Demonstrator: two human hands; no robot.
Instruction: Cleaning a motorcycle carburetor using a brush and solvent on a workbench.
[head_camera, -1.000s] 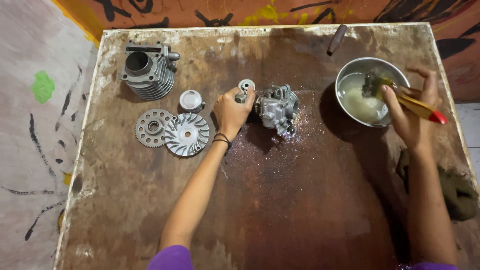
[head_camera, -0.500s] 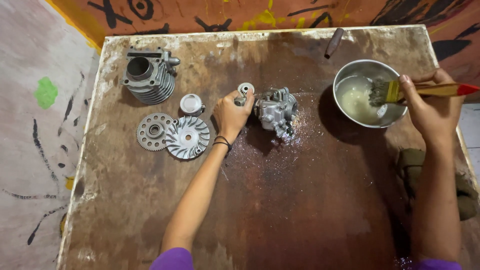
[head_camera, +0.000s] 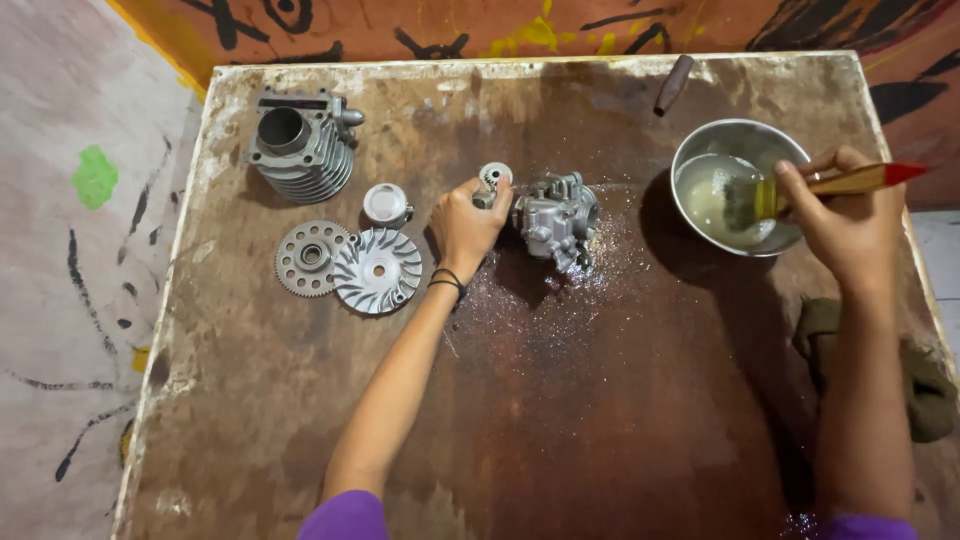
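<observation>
My left hand (head_camera: 466, 223) rests on the wet wooden table (head_camera: 560, 400) and grips the left side of a grey metal carburetor (head_camera: 556, 216). A small round metal part (head_camera: 495, 175) sits just above my fingers. My right hand (head_camera: 848, 215) holds a paintbrush (head_camera: 800, 188) with a wooden handle and red tip. Its bristles dip into the cloudy liquid of a steel bowl (head_camera: 733, 190) at the right.
A finned engine cylinder (head_camera: 298, 146) stands at the far left. Below it lie a small cap (head_camera: 386, 204), a toothed gear disc (head_camera: 309, 257) and a finned pulley disc (head_camera: 377, 271). A dark cylindrical handle (head_camera: 673, 84) lies at the back edge; a rag (head_camera: 925, 375) hangs at the right.
My right hand has swung the brush from a slanted hold to nearly level, with the bristles lower in the bowl. My left hand stays on the carburetor.
</observation>
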